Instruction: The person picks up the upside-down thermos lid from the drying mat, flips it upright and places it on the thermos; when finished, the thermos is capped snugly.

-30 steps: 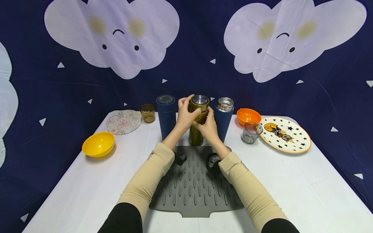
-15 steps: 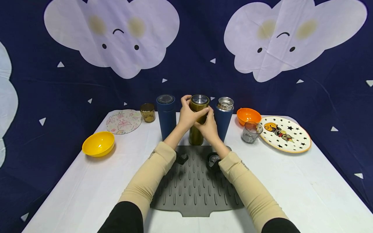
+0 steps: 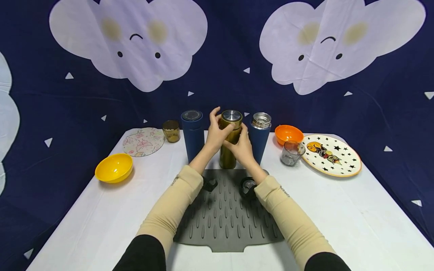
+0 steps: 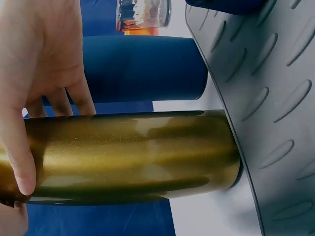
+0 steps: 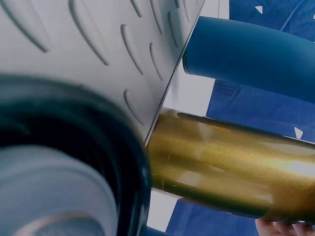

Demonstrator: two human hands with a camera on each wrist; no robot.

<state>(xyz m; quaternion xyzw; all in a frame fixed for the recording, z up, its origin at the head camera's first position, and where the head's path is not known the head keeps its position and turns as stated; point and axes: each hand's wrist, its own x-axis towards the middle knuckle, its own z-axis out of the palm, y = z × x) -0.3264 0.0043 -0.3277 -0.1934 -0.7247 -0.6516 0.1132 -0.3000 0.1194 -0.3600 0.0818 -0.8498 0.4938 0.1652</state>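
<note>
A gold thermos flask (image 3: pixel 228 154) with a steel-topped lid (image 3: pixel 232 116) stands upright at the far edge of the grey mat. My right hand (image 3: pixel 243 148) grips its upper body, thumb across the front, as the left wrist view shows from close by. Around the lid, my left hand (image 3: pixel 215 135) has its thumb on the near side and fingers behind, the index finger raised. To the left is a capped blue flask (image 3: pixel 193 139); to the right, a blue flask (image 3: pixel 259 139) with its steel mouth uncovered. A dark upturned lid (image 5: pixel 59 191) lies on the mat beneath my right wrist.
The grey ribbed mat (image 3: pixel 227 226) covers the near middle of the white table. On the left are a yellow bowl (image 3: pixel 114 168), a floral placemat (image 3: pixel 144 142) and an amber glass (image 3: pixel 171 131). An orange bowl (image 3: pixel 289 133), clear glass (image 3: pixel 291 153) and star-patterned plate (image 3: pixel 332 158) stand right.
My left thumb slides right across the front of the gold flask's lid, then back left, while the index finger lifts. The right hand and the flask stay in place.
</note>
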